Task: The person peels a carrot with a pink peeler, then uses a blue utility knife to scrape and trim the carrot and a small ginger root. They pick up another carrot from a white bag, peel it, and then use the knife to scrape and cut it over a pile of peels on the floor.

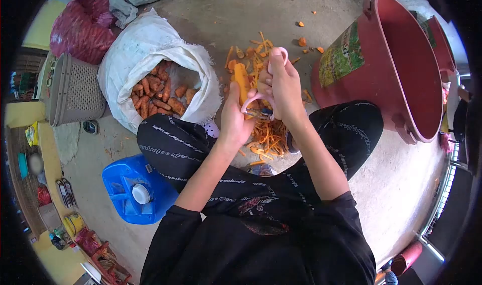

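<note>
In the middle of the head view, my left hand (pixel 237 119) is closed around an orange carrot (pixel 242 79), its peeled end pointing away from me. My right hand (pixel 286 91) grips a pink peeler (pixel 258 101), with the handle's looped end showing above my fist. The peeler's metal blade (pixel 258 115) lies across the near part of the carrot, close beside my left fingers. Below both hands, orange peelings (pixel 268 140) are heaped on the floor between my legs.
A white sack (pixel 135 49) of unpeeled carrots (pixel 159 89) lies open at the left. At the right stands a large red bucket (pixel 371 74). A blue jerrycan (pixel 140 189) is by my left knee, a grey basket (pixel 78 89) beyond it. Carrot pieces (pixel 302 42) are scattered ahead.
</note>
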The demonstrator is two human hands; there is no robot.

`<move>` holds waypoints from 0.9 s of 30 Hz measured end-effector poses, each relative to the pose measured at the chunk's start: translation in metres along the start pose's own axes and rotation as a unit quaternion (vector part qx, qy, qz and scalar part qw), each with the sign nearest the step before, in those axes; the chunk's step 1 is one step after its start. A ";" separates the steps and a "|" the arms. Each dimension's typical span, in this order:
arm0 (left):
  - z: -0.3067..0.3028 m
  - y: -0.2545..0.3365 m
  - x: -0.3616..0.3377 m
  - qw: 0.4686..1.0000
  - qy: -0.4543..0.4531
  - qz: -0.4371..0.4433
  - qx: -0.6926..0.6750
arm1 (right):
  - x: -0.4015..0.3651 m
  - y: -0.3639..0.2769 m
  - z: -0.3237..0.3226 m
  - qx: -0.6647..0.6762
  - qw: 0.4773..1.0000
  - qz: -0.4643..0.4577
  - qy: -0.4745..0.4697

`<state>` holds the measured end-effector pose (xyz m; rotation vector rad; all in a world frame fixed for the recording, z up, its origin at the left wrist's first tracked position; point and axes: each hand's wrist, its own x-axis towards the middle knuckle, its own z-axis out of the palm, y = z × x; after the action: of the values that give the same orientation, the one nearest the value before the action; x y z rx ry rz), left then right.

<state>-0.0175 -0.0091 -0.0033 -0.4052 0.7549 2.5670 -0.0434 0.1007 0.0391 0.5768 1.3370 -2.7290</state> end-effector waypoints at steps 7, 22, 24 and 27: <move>0.011 -0.012 -0.010 0.996 0.049 0.004 0.072 | 0.031 -0.013 0.004 -0.050 0.998 -0.002 -0.044; -0.030 -0.014 0.018 0.993 0.068 -0.006 0.097 | 0.073 -0.006 -0.021 -0.045 0.991 -0.123 -0.013; -0.028 -0.014 0.020 0.994 0.081 -0.014 0.077 | 0.039 -0.012 -0.017 0.016 0.997 -0.080 -0.017; -0.015 -0.013 0.021 0.992 0.110 -0.034 0.043 | 0.013 -0.012 -0.012 0.028 0.999 -0.007 -0.029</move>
<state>-0.0270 -0.0006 -0.0294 -0.6828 0.9095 2.4410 -0.0539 0.1189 0.0367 0.4908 1.2604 -2.7785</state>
